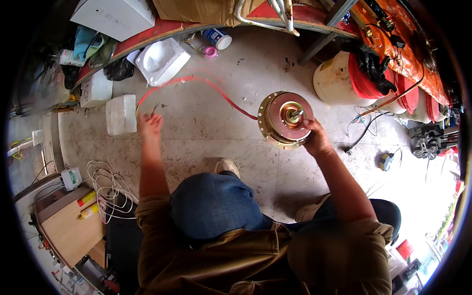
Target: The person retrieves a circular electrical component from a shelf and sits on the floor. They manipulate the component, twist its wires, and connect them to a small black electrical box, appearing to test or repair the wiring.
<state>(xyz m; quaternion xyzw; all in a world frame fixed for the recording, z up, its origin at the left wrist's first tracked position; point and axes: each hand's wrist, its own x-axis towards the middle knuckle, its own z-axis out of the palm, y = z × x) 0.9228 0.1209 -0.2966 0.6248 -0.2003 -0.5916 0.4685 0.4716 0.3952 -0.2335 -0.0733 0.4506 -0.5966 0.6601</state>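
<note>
Round metal motor: here it is, a copper-pink face with a gold, hole-studded flange and a central shaft (pixel 284 119), held out over the dusty grey floor (pixel 201 128); whether it also rests there, one cannot tell.
Right hand: the person's right hand (pixel 317 137) has the motor by its right rim, fingers (pixel 315 126) closed on the edge.
Red cable: a thin, flexible red cable (pixel 191 78) leaves the motor's left side and swings in a blurred arc to the left hand.
Left hand: the left hand (pixel 150 127), blurred too, has its fingers pinched together on the cable's far end, thin wire tips poking out above.
White foam block: a squarish, chunky block (pixel 121 115) sits on the floor just left of that hand.
Far counter: a long red-topped counter (pixel 164 27); on the floor near its front edge, a plastic-wrapped white basin (pixel 164 61).
Right-hand floor edge: a white round bucket with a red lid (pixel 334 81).
</note>
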